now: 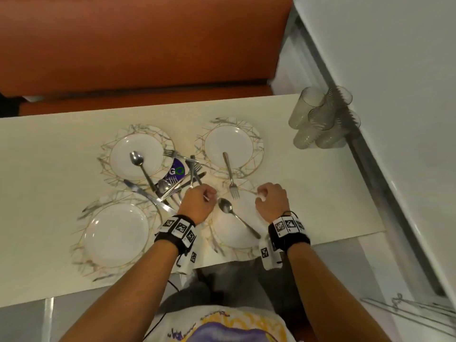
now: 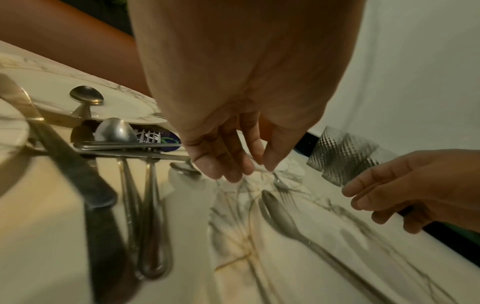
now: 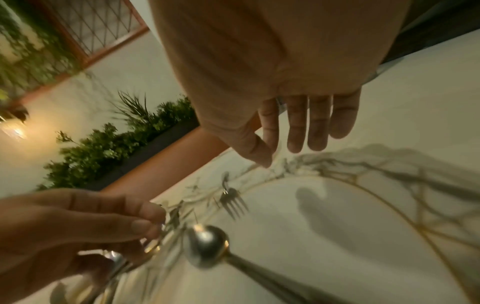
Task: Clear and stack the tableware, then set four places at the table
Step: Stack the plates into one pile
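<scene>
Four white plates with marbled, gold-lined rims lie on the cream table: far left [image 1: 118, 149], far right [image 1: 237, 141], near left [image 1: 116, 233] and near right [image 1: 232, 233]. A heap of knives, forks and spoons [image 1: 172, 188] lies between them. My left hand [image 1: 208, 195] pinches the thin handle of one piece from that heap between thumb and fingers [image 2: 270, 162]; its kind is unclear. My right hand [image 1: 261, 196] hovers over the near right plate, fingers [image 3: 296, 133] relaxed and holding nothing. A spoon [image 1: 225, 206] lies on that plate, and a fork [image 1: 229, 174] bridges the two right plates.
Another spoon [image 1: 138, 159] rests on the far left plate and a long knife [image 1: 148, 196] lies beside the heap. A purple round sticker [image 1: 176, 169] shows under the cutlery. Several textured glasses [image 1: 320, 119] stand at the far right corner. An orange bench [image 1: 123, 45] runs behind the table.
</scene>
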Demonstrator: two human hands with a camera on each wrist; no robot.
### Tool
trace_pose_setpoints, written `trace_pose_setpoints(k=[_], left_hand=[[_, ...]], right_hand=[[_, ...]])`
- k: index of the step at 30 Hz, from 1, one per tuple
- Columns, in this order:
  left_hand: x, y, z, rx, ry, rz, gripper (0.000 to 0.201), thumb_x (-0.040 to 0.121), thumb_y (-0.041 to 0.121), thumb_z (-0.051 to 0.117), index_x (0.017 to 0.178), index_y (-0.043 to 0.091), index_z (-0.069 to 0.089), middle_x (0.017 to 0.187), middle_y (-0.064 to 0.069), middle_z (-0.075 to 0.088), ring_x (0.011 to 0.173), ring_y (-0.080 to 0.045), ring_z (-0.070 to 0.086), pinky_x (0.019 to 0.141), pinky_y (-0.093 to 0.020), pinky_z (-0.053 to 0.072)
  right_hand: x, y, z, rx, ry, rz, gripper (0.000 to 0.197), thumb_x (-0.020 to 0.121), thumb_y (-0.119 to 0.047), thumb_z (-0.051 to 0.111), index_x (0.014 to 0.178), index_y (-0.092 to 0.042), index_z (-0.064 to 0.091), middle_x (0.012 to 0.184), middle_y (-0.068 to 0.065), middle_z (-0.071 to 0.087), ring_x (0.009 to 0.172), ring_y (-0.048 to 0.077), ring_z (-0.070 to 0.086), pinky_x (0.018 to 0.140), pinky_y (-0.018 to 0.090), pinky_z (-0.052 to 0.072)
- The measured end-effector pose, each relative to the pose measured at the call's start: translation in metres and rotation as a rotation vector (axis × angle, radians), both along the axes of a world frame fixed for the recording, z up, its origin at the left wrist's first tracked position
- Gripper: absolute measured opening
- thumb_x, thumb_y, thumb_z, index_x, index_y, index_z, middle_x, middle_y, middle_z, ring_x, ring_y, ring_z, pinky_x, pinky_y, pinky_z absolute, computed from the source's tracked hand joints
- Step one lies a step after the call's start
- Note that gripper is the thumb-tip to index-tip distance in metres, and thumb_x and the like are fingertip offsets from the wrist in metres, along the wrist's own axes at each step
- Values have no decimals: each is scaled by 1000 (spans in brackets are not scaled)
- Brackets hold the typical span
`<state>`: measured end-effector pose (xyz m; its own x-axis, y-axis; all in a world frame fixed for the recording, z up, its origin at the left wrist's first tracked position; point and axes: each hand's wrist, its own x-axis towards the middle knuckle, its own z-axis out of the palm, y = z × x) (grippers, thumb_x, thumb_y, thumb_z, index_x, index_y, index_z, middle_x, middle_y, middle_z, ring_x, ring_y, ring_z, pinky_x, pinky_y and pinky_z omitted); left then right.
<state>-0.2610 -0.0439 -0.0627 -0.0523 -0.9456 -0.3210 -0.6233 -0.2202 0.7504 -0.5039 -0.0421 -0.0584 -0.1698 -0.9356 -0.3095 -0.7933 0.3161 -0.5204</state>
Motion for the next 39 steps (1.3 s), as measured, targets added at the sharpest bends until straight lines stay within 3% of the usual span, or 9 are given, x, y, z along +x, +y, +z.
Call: trace_pose_setpoints(k=[4,10,14,19,23,27,30,34,39], left_hand=[[13,16,-13,-18,-140,-125,30,89,13,72,119,15,70,124,-9,59,115,-27,58,100,-38,50],[23,20,-21,61,-163,-204,60,89,3,70,146,11,54,142,-14,50,121,-32,59,108,-45,50],[23,13,-23,73,-140,-158,57,88,-4,66,143,10,57,133,-15,58,117,-29,60,103,-39,52],[17,7,-21,103,-192,-144,47,92,3,62,139,7,59,135,-18,54,118,-33,60,102,-41,53],[0,8,-12,-105,-240,-117,31,97,18,63,126,8,64,128,-14,57,120,-32,54,98,-42,49],[-19,11,-11,-294,-183,-218,24,92,35,71,110,19,71,112,0,63,107,-22,55,97,-40,48],[-26,18,-18,-245,-192,-305,39,89,45,73,120,22,70,127,-3,60,118,-26,51,101,-40,46],[-20,22,-23,-190,-290,-328,46,92,44,70,131,22,64,142,-6,51,133,-30,44,109,-46,44],[-2,25,-28,-169,-350,-355,52,93,39,70,138,17,57,145,-8,48,133,-30,46,111,-47,44]], right_hand=[[7,20,-8,131,219,-47,44,84,-21,65,127,-19,55,128,11,48,118,33,44,95,41,42],[3,24,-11,201,270,-120,58,82,-20,69,134,-17,44,134,13,43,124,35,42,96,44,44],[-1,21,-10,270,159,-176,56,87,-19,70,136,-14,43,136,17,46,124,36,49,96,41,45],[-13,14,5,229,49,-177,51,88,-14,67,135,-10,51,127,17,60,114,34,59,80,26,42],[-18,6,27,230,-8,-176,50,89,-10,64,137,-12,52,126,13,64,112,31,61,77,22,39],[-18,-1,42,246,-27,-133,48,89,-13,65,136,-14,54,128,12,64,114,29,60,79,23,39],[-19,-4,51,250,-29,-97,50,90,-15,66,138,-15,52,135,10,60,121,29,57,83,23,37],[-22,-7,63,245,-51,-70,48,92,-16,64,138,-16,53,139,8,56,126,27,53,89,24,38],[-27,-10,75,268,-48,-44,47,92,-20,64,138,-19,53,138,7,55,127,25,51,93,28,40]])
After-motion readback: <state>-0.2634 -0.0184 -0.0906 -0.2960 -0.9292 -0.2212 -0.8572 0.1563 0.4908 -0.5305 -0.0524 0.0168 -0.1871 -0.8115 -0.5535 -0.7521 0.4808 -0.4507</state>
